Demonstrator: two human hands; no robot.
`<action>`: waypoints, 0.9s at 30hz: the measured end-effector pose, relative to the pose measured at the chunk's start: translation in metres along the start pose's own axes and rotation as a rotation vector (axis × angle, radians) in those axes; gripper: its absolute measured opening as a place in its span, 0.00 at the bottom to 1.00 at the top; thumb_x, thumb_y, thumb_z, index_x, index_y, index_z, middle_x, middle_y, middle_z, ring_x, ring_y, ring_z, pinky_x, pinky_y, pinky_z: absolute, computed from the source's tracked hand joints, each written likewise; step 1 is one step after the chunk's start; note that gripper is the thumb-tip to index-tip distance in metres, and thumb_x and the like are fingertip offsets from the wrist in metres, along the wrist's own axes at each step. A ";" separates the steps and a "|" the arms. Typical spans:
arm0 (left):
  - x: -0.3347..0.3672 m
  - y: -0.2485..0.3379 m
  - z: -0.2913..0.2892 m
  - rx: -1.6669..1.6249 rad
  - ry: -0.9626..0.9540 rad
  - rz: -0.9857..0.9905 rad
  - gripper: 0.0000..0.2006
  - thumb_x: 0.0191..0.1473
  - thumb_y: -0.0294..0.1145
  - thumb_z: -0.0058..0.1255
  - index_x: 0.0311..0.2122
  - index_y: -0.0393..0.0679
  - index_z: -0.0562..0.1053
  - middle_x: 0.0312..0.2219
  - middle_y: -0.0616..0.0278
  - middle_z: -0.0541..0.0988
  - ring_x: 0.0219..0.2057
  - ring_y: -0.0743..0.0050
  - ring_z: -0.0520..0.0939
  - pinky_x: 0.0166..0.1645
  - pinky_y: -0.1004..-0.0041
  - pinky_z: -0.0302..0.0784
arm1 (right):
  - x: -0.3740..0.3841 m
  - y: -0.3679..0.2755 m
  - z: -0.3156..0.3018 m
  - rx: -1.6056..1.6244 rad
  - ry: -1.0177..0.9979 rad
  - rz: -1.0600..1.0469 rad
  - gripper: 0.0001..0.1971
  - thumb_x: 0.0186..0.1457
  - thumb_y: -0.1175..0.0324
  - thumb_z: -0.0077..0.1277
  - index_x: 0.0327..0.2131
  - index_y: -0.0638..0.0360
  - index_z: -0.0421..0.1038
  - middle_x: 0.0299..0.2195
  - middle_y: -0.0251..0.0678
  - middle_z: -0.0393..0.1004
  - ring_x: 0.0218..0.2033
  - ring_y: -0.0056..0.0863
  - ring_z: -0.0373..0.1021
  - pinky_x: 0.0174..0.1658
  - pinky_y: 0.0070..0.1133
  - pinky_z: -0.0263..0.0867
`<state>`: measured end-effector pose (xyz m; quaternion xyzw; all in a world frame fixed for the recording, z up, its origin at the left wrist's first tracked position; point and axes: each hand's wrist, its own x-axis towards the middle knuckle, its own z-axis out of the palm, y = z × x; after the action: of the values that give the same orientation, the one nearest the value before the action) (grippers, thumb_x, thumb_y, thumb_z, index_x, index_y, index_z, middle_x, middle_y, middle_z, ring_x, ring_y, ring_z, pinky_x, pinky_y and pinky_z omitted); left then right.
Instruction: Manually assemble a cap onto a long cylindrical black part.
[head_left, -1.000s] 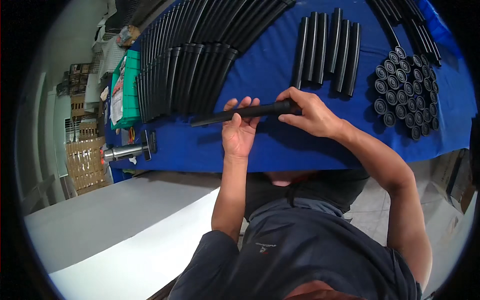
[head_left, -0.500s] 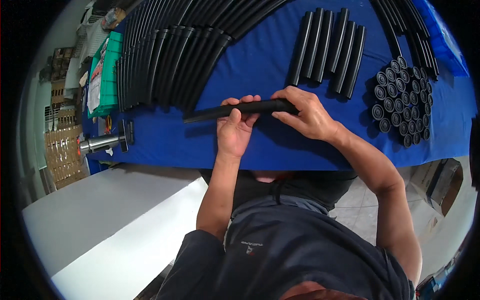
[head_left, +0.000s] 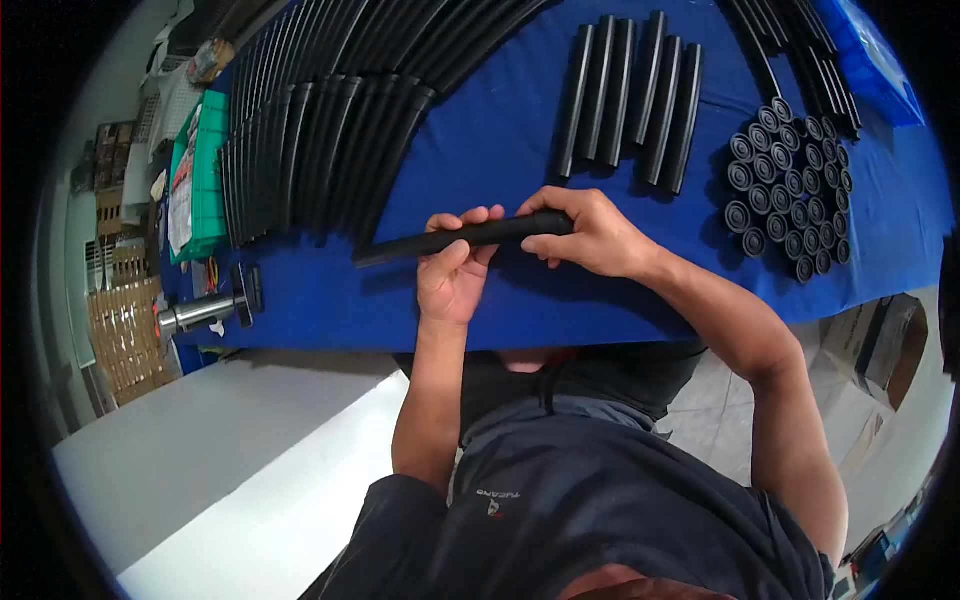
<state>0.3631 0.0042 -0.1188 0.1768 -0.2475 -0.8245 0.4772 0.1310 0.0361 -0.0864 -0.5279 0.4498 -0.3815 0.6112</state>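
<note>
A long black tube (head_left: pixel 400 247) lies across both hands just above the blue cloth, tilted slightly up toward the right. My left hand (head_left: pixel 450 280) is closed on its middle, thumb on the near side and fingertips showing beyond the far side. My right hand (head_left: pixel 590 235) wraps round the right end, fingers over the top and thumb along the near side. That end is mostly hidden by the fingers. Beyond the right hand, several shorter black tubes (head_left: pixel 630 100) lie side by side on the cloth.
Rows of long black tubes (head_left: pixel 330 130) fill the far left. Round black ringed pieces (head_left: pixel 790 190) cluster at right, near a blue bin (head_left: pixel 870 70). At the left stand a green crate (head_left: pixel 210 180) and a metal cylinder tool (head_left: pixel 195 313). Blue cloth (head_left: pixel 590 310) covers the table.
The whole view has shifted slightly. My right hand has closed further over the tube's right end, its thumb now lying along the tube. The left hand keeps its hold.
</note>
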 end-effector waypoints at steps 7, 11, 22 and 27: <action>-0.005 -0.005 -0.008 0.050 -0.047 0.045 0.13 0.56 0.20 0.52 0.47 0.42 0.71 0.50 0.47 0.76 0.58 0.46 0.72 0.63 0.53 0.71 | -0.003 0.006 0.002 -0.013 0.049 -0.128 0.14 0.54 0.71 0.58 0.42 0.68 0.72 0.24 0.39 0.78 0.24 0.22 0.76 0.28 0.21 0.71; -0.002 -0.008 0.007 0.058 0.043 -0.007 0.16 0.59 0.23 0.51 0.53 0.40 0.69 0.54 0.44 0.73 0.60 0.44 0.70 0.64 0.51 0.69 | -0.003 0.017 -0.004 -0.394 0.179 -0.564 0.16 0.51 0.68 0.59 0.42 0.66 0.71 0.33 0.50 0.74 0.35 0.50 0.74 0.36 0.34 0.71; -0.002 0.001 -0.009 -0.019 -0.070 0.000 0.13 0.59 0.20 0.50 0.49 0.39 0.70 0.52 0.45 0.75 0.60 0.45 0.70 0.65 0.48 0.68 | -0.002 0.018 0.004 -0.339 0.070 -0.440 0.17 0.55 0.65 0.57 0.43 0.67 0.71 0.34 0.50 0.75 0.37 0.49 0.74 0.40 0.36 0.69; -0.005 -0.002 -0.006 -0.006 -0.034 0.014 0.14 0.57 0.20 0.53 0.48 0.41 0.69 0.50 0.45 0.76 0.56 0.46 0.74 0.62 0.49 0.72 | -0.005 0.018 0.006 -0.385 0.075 -0.439 0.16 0.54 0.67 0.57 0.43 0.67 0.71 0.34 0.50 0.76 0.37 0.49 0.74 0.41 0.36 0.69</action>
<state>0.3672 0.0075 -0.1249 0.1597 -0.2543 -0.8246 0.4794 0.1347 0.0453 -0.1031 -0.7045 0.4109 -0.4315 0.3856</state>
